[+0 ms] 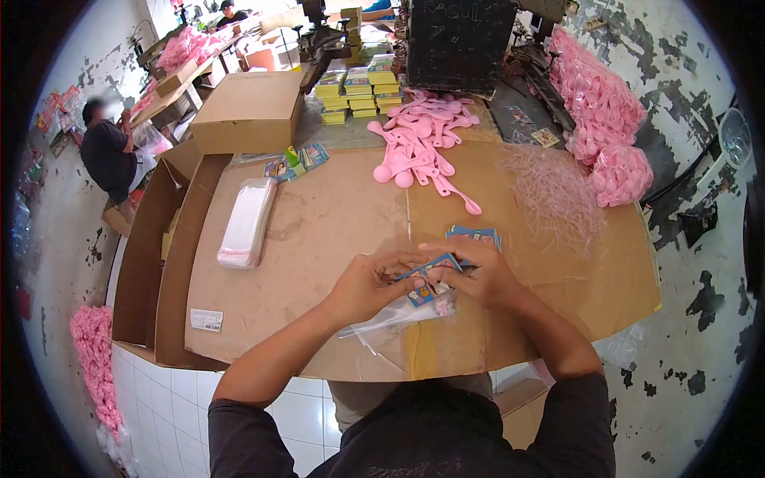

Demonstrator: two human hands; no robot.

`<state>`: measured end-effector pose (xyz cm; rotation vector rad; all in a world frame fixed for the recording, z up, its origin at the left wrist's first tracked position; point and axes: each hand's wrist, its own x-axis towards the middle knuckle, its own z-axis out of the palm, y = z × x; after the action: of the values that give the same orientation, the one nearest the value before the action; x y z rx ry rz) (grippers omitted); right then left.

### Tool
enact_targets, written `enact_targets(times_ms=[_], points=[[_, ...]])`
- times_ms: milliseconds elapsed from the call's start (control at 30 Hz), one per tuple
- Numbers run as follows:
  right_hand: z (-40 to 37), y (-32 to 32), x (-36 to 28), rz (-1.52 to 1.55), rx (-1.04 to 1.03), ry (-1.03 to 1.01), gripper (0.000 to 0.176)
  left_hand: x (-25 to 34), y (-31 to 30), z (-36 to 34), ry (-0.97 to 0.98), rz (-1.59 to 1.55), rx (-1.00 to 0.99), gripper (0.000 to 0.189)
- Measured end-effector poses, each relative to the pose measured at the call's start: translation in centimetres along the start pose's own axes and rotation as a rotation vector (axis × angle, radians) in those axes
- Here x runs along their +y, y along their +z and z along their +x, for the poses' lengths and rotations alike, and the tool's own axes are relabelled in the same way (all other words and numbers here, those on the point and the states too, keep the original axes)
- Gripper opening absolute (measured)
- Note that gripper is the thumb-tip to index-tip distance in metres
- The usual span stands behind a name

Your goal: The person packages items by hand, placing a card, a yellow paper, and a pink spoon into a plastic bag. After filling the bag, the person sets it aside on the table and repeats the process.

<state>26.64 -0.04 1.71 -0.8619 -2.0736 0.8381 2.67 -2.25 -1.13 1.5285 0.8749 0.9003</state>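
Note:
My left hand [368, 285] and my right hand [484, 275] meet over the front middle of the cardboard-covered table. Both pinch a small blue printed card [443, 263], which seems folded or doubled; the fingers hide part of it. Below them, a clear plastic bag [390, 320] lies near the table edge, with something small and pinkish at its right end that I cannot make out. A stack of similar blue cards [488, 234] sits just behind my right hand. Farther back lies a heap of pink plastic spoons [422, 131].
To the left lies a bundle of clear bags [247, 223], with more cards [307, 162] behind. A closed carton [249, 111], yellow stacks [358, 86] and a black box [458, 44] stand at the back. Pink shreds [554, 191] lie right. A person [111, 151] sits far left.

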Motion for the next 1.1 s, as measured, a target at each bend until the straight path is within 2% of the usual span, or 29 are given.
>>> enact_targets(times_ms=[67, 167, 267, 367, 467, 567, 667, 767, 867, 967, 1067, 1100], points=[[-0.3, 1.1, -0.2, 0.252, 0.102, 0.170, 0.028, 0.0, -0.1, 0.0, 0.002, -0.019, 0.000, 0.036], [-0.2, 0.7, 1.3, 0.340, 0.226, 0.239, 0.029, 0.3, -0.3, 0.2, 0.007, -0.127, 0.063, 0.040], [0.0, -0.1, -0.7, 0.011, 0.017, 0.006, 0.023, 1.2, -0.6, -0.1, -0.042, -0.162, 0.090, 0.041], [1.4, -0.6, 1.1, -0.001, -0.141, -0.307, 0.021, 0.8, -0.6, -0.1, -0.015, -0.096, 0.106, 0.038], [3.8, -3.4, 4.6, -0.191, -0.004, 0.015, 0.027, 0.9, -0.7, -0.1, -0.026, -0.120, 0.138, 0.034], [6.4, -5.4, 9.6, -0.474, 0.147, -0.092, 0.020, 0.6, -0.9, 0.1, -0.056, -0.158, 0.122, 0.031], [7.3, -5.3, 9.6, -0.329, -0.014, 0.184, 0.019, 0.0, -1.3, 0.4, -0.063, -0.139, 0.095, 0.030], [7.5, -4.5, 12.3, -0.065, -0.013, 0.244, 0.027, 0.2, -1.4, 0.3, -0.047, -0.159, 0.113, 0.028], [7.0, -4.9, 10.6, 0.038, -0.071, 0.332, 0.032, 0.4, -1.3, 0.2, -0.030, -0.183, 0.131, 0.028], [6.9, -4.9, 4.9, 0.189, -0.108, 0.333, 0.034, 0.3, -1.1, 0.3, -0.019, -0.187, 0.149, 0.030], [6.4, -3.0, 0.7, 0.479, -0.066, 0.264, 0.038, 0.6, -0.9, 0.1, -0.026, -0.197, 0.145, 0.033], [6.2, -2.5, 0.1, 0.491, -0.039, 0.239, 0.040, 0.7, -0.8, 0.1, -0.029, -0.198, 0.136, 0.033]])
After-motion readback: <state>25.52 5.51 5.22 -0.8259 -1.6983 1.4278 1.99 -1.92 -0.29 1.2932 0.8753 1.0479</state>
